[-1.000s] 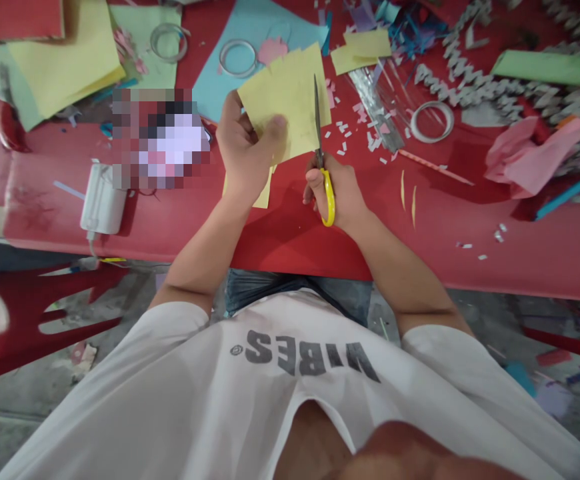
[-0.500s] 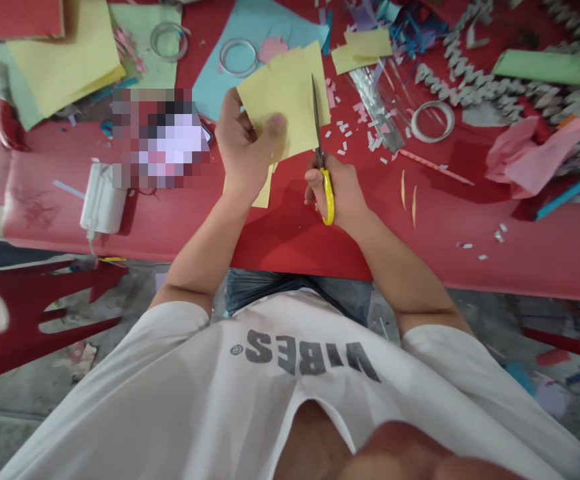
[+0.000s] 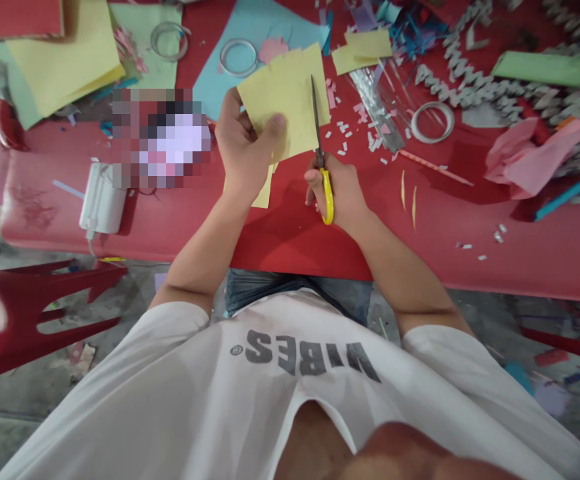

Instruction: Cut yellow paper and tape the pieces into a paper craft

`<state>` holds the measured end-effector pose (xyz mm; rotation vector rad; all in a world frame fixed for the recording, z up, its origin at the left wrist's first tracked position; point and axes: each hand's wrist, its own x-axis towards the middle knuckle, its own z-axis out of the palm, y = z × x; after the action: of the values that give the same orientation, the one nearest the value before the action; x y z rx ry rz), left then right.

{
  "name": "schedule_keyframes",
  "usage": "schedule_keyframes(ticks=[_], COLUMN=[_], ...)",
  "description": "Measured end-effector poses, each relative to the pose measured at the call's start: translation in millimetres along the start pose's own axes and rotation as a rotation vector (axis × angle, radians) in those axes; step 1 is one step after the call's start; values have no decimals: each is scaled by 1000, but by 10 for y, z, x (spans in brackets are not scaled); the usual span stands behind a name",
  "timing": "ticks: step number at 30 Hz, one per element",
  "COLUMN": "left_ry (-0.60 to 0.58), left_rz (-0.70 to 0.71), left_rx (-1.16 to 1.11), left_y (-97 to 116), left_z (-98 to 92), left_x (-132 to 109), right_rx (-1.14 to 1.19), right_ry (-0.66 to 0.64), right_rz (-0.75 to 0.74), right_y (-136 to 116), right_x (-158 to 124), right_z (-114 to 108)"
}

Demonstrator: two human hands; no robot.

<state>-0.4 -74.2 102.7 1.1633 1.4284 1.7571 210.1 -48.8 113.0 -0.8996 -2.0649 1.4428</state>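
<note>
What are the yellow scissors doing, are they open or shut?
Shut: the yellow scissors in the right hand show one thin point, with no gap between the blades.

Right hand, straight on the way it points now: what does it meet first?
The yellow paper in the left hand. The scissors in the right hand overlap its right edge, though depth is unclear: the paper may or may not sit between the blades.

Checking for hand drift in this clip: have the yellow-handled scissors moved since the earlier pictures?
Yes, slightly: the tip of the scissors has swung left, judged against the clear tape roll.
</note>
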Motion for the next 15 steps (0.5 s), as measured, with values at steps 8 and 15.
schedule_keyframes(ticks=[8, 15], left_ry=[105, 98], left_rz=[11, 106], left_rx=[-36, -65], left_y=[21, -20], left_z=[17, 14], left_x=[12, 43], right_rx=[24, -9], right_ry=[3, -17], right_rz=[-36, -49], right_y=[29, 44], right_x=[8, 19], right_z=[-1, -9])
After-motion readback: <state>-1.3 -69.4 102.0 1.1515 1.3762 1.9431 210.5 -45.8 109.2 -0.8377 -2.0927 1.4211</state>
